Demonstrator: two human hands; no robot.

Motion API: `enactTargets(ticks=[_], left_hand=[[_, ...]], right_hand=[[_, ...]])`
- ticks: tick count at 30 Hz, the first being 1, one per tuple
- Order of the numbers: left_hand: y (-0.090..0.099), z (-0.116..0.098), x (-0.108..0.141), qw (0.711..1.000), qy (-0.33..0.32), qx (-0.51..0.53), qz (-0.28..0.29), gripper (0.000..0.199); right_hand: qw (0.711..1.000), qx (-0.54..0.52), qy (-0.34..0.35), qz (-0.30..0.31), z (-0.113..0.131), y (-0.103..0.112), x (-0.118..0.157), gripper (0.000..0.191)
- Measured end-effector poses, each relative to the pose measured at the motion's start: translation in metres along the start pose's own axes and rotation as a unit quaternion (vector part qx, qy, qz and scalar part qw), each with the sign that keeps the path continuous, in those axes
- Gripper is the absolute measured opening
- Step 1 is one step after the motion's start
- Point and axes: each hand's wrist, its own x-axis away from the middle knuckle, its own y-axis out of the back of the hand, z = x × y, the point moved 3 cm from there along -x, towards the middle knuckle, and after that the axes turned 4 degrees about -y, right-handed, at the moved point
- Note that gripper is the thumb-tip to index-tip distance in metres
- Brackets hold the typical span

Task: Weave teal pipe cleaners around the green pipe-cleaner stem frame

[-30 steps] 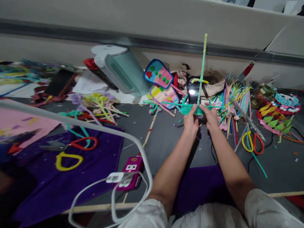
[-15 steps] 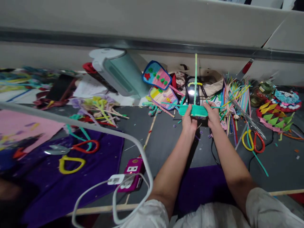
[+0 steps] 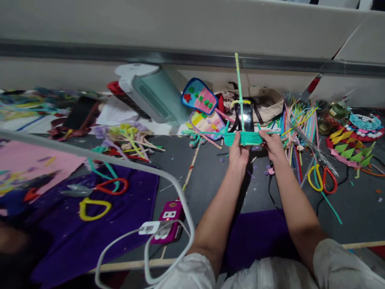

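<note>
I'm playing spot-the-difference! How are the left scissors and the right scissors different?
The left scissors lie on purple cloth; the right scissors lie on the dark table. The left scissors' handles are spread wide; the right scissors' handles are close together. Both have one red and one yellow handle.

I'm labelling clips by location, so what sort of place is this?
Probably a shared craft workbench: bundles of pipe cleaners lie about, open scissors rest on purple cloth, and a finished-looking fan-shaped piece sits near the wall.
</note>
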Motion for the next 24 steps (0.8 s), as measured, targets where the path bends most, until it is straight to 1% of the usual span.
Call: enactTargets(ticks=[5,10,16,20,22,24], left_hand=[[-0.001,-0.002,0.002,0.998,0.026,0.048,-0.012,0.020],[-0.005,-0.006,0.006,0.998,0.046,0.050,-0.008,0.009],[-0.010,-0.009,0.012,0.996,0.063,0.055,-0.003,0.010],[-0.011,-0.010,0.012,0.998,0.039,0.049,-0.010,0.008],[-0.009,-0.011,0.010,0.999,0.003,0.038,-0.030,0.009],[-0.005,-0.015,0.008,0.998,-0.048,0.024,-0.038,0.013]], right_hand=[[1.000,-0.005,0.001,0.000,-0.002,0.001,-0.002,0.039],[1.000,-0.010,0.009,0.000,-0.004,0.002,-0.005,0.041],[0.999,-0.018,0.029,0.017,-0.004,-0.001,-0.005,0.040],[0.999,-0.015,0.045,0.023,-0.002,0.000,-0.005,0.037],[0.998,-0.019,0.052,0.014,0.000,0.002,-0.005,0.036],[0.998,-0.024,0.054,0.005,0.004,0.005,-0.004,0.034]])
